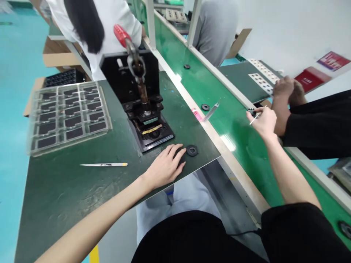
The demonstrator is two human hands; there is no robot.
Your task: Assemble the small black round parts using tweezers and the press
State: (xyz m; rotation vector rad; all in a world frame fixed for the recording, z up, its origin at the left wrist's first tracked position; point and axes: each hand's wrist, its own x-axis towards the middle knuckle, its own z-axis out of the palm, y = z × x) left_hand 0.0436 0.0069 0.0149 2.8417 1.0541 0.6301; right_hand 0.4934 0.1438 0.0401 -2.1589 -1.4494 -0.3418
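Observation:
My left hand (167, 163) lies on the dark green tabletop with its fingers spread. Its fingertips are beside a black ring-shaped part (192, 150), close to or touching it. My right hand (265, 122) reaches over the green conveyor belt, fingers closed around a thin white stick-like tool (255, 118). At those fingertips is a small black round part (250, 111); whether it is gripped I cannot tell. In front of my left hand stands a black hand press (142, 98) with a red-gripped lever (122, 35) and a yellow strip (152, 129) in its base. Tweezers (104, 164) lie to the left.
A clear plastic tray (70, 140) with dark flat pieces sits at the table's left. More black round parts (205, 107) lie on the belt (192, 84). A pink-and-clear object (201, 115) rests on the belt's rail. A co-worker's hands (285, 91) are across the belt; others sit ahead.

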